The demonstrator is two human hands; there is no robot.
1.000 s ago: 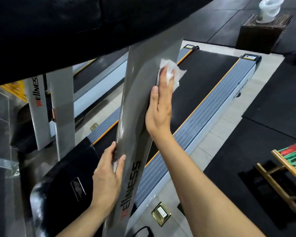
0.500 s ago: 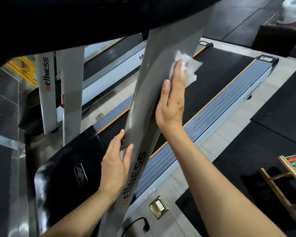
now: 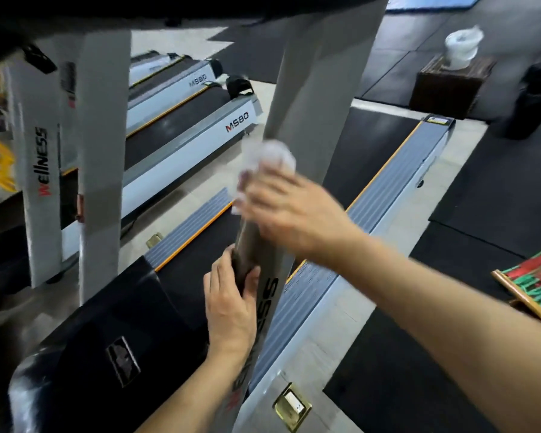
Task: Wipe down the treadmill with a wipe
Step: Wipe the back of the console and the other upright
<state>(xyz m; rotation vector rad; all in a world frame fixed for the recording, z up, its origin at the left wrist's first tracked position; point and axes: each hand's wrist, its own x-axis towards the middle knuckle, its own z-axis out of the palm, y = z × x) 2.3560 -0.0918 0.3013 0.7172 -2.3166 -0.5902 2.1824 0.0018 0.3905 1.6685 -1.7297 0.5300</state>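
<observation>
The treadmill's grey upright post (image 3: 319,98) slants from the console at the top down to the base, with "Wellness" lettering low on it. My right hand (image 3: 291,210), blurred by motion, wraps around the post at mid-height with the white wipe (image 3: 272,157) bunched under its fingers against the post. My left hand (image 3: 231,304) grips the post's left edge lower down, fingers curled behind it and thumb on the front. The black belt (image 3: 366,151) with its grey side rails runs away behind the post.
Other treadmills (image 3: 185,126) stand to the left, their white posts (image 3: 100,151) close by. A dark box with a white tissue roll (image 3: 459,51) sits far right. A wooden folding chair (image 3: 534,285) is at the right edge. A brass floor socket (image 3: 292,407) lies near the base.
My right hand has slid down the post with the wipe and turned from a flat palm to wrapping around it. The view has tilted up. My left hand keeps its grip.
</observation>
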